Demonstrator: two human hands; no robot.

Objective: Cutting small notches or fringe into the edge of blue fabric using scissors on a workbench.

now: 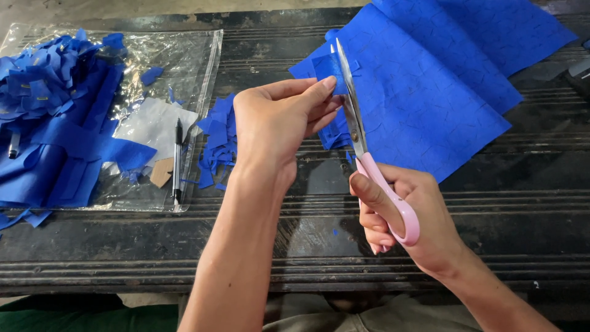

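Above the middle of the dark, grooved counter (pixel 307 246), the left hand (pixel 276 126) pinches a small piece of blue fabric (pixel 326 64) between thumb and fingertips, holding it up just beside the scissor blades. The piece is a saturated royal blue, matte and felt-like, its upper edge showing above the fingertips. The right hand (pixel 409 215) is closed through the pink handle of the scissors (pixel 359 132), thumb along one loop and fingers curled through the other; the long steel blades point away from the person and stand against the right edge of the held piece. Whether the blades are parted or closed cannot be told from this angle.

Behind the scissors, a large sheet of the same blue fabric (pixel 442 80) lies spread across the counter's upper right, its surface marked all over with short dark lines, its lower edge forming an angled corner. Under the left hand a heap of small blue offcuts (pixel 218 138) rests on the counter. To the left, a clear plastic sleeve (pixel 184 61) carries a larger pile of blue cut pieces (pixel 43 92), a pale grey sheet (pixel 153 123), a small brown card scrap (pixel 161 172) and a black pen (pixel 177 160) lying near its right edge.
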